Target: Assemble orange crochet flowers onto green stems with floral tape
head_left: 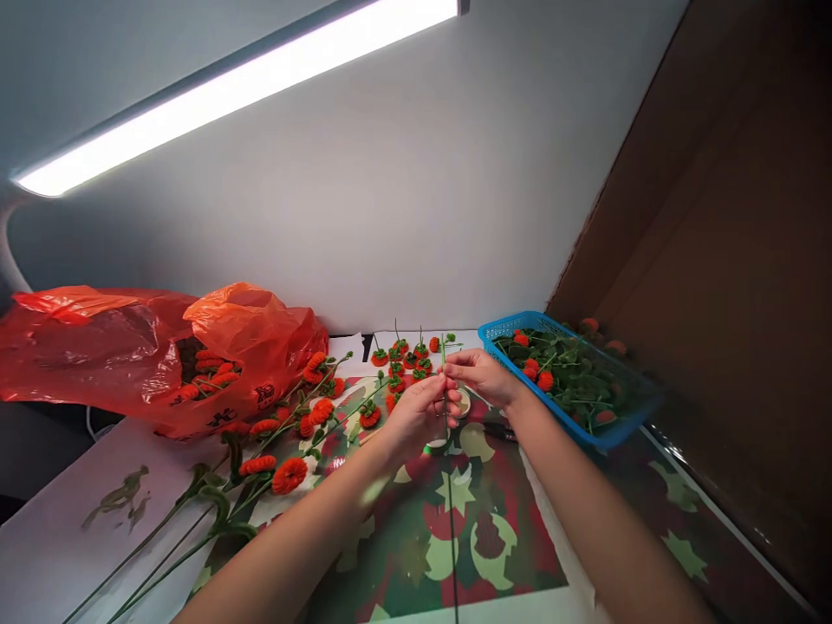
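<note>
A thin, dark wire stem stands upright in front of me, its top end wrapped in light green. My left hand is closed in a pinch around the stem just below that green end. Beside it, my right hand has its thumb and fingers pinched at the green part. Several small orange-red fuzzy flower heads with green bases lie just beyond my hands. Under the left hand sits a small round roll, partly hidden.
A red plastic bag holding orange flowers stands at left, with long-stemmed flowers before it. On the right, a blue basket holds green leafy stems and orange flowers. A dark tool rests on the patterned mat. Cardboard borders the right side.
</note>
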A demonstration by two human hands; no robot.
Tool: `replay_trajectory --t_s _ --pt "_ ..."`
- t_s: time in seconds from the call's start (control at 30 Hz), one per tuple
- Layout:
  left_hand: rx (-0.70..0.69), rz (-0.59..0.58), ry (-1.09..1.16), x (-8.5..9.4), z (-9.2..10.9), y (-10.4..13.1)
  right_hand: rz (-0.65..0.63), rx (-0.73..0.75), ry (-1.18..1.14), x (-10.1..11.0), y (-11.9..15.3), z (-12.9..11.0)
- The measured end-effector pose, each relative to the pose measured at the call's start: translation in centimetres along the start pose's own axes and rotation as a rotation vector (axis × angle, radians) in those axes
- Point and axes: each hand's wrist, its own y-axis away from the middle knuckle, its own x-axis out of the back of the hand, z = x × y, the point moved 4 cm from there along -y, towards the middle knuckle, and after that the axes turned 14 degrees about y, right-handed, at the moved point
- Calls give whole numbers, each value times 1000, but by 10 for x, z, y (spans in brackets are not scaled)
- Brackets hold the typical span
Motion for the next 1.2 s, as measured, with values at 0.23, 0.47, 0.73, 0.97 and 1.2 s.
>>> replay_trajectory --t_s 0.23,0.47,0.73,0.97,1.2 --pt "-394 257 -1428 11 87 23 98 -101 223 33 11 -7" --pt "-460 71 -1950 29 51 7 85 -107 246 26 12 -9" --pt "-669 88 -2035 22 47 5 67 -87 270 24 14 -17" --pt "-898 -62 -1917 -14 77 20 77 -105 321 17 12 -14" --pt "-916 -78 -1907 -18 74 19 72 -126 292 11 9 -7"
